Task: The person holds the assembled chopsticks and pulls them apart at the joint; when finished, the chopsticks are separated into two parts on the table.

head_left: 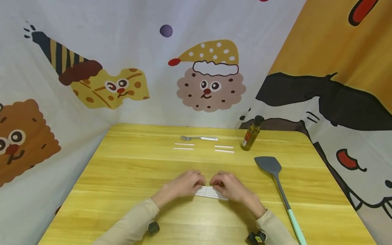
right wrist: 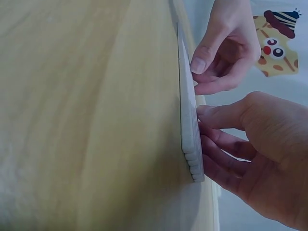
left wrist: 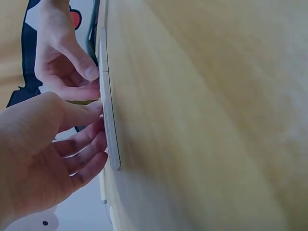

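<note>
Several thin white sticks (head_left: pixel 211 193) lie side by side in a close row on the table, with a seam crossing them near the middle. At the far side of this row, my left hand (head_left: pixel 187 183) pinches a white stick between thumb and fingertips. My right hand (head_left: pixel 231 186) does likewise just to the right, a small gap apart from the left. From the right wrist view, the row's near ends (right wrist: pixel 193 166) show as a low, slightly stepped stack of ends. The fingertips partly hide what they pinch.
Two pairs of loose white sticks (head_left: pixel 184 148) (head_left: pixel 224 151) lie farther back. Behind them is a fork (head_left: pixel 208 138) with a white handle. A dark-capped bottle (head_left: pixel 250 135) stands at the back right. A grey spatula (head_left: pixel 277 177) with a mint handle lies right of my right hand.
</note>
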`<state>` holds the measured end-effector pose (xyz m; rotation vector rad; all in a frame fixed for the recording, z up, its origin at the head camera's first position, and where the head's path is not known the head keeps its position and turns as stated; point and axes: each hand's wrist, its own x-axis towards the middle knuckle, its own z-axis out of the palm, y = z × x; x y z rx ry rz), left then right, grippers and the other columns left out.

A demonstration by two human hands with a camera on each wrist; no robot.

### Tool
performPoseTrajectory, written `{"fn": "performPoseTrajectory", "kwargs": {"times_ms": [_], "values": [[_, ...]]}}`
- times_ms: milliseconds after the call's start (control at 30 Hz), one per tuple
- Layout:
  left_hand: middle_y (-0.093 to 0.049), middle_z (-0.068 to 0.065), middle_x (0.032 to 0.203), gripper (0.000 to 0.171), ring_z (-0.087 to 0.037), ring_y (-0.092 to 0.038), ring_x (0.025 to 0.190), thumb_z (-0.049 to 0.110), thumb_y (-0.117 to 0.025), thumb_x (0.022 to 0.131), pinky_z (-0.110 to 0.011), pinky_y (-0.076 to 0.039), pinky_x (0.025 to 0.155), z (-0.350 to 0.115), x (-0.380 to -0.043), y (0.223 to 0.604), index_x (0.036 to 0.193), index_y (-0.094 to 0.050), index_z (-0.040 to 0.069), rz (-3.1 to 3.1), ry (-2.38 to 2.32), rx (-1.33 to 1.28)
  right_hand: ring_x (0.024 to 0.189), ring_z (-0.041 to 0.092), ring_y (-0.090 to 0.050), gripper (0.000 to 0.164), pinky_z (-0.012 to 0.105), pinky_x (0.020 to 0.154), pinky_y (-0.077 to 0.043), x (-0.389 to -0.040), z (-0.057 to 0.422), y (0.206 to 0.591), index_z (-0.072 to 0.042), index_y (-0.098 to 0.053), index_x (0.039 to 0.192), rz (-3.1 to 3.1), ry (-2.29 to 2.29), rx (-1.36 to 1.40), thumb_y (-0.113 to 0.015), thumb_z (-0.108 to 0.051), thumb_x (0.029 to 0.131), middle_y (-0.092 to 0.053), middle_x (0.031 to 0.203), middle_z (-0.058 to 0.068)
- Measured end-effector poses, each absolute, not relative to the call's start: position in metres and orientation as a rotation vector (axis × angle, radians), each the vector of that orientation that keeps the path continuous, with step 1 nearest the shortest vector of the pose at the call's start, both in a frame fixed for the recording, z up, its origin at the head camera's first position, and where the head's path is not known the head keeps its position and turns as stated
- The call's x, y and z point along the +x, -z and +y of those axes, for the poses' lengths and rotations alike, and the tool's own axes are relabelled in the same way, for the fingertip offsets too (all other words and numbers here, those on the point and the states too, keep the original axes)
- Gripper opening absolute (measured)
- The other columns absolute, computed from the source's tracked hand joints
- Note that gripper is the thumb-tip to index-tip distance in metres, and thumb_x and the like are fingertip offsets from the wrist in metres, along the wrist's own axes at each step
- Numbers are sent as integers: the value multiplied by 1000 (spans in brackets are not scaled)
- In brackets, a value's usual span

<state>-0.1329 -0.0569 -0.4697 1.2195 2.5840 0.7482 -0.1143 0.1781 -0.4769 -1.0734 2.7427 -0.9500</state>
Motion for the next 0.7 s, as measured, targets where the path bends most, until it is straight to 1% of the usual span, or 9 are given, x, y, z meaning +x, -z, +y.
{"fn": "performPoseTrajectory", "kwargs": {"times_ms": [133, 300, 467, 600, 700], "values": [[-73, -2, 100, 15, -7, -61, 87, 3, -68, 93, -15, -53, 79, -55, -134, 472, 104, -76, 8, 2596, -742, 1216, 77, 3, -60, 11, 18, 65, -54, -114, 178, 479, -7, -75, 99, 2741, 974, -1047, -73, -1, 90, -69, 89, 4], [-72, -3, 97, 14, -7, -59, 82, 2, -68, 93, -14, -51, 73, -54, -134, 470, 102, -75, 9, 2618, -728, 1220, 79, 3, -60, 13, 17, 67, -54, -114, 177, 480, -9, -75, 99, 2763, 954, -1022, -73, -1, 90, -69, 93, 2], [-69, -5, 93, 11, -7, -55, 76, 3, -68, 92, -15, -48, 66, -52, -134, 468, 100, -73, 9, 2649, -704, 1213, 76, 2, -59, 13, 17, 65, -52, -116, 174, 482, -11, -76, 97, 2802, 941, -1065, -74, -2, 89, -69, 89, 1], [-68, -5, 93, 9, -7, -55, 76, 3, -69, 92, -15, -47, 66, -52, -133, 469, 99, -72, 8, 2683, -688, 1188, 75, 2, -58, 14, 17, 64, -51, -117, 171, 484, -11, -76, 96, 2825, 924, -1071, -75, 0, 88, -69, 88, -1], [-67, -4, 93, 7, -7, -54, 76, 5, -69, 93, -15, -47, 65, -52, -133, 470, 99, -71, 9, 2706, -675, 1171, 77, 4, -60, 16, 18, 66, -52, -118, 170, 485, -12, -76, 97, 2846, 889, -1070, -74, 0, 88, -69, 90, -1]]}}
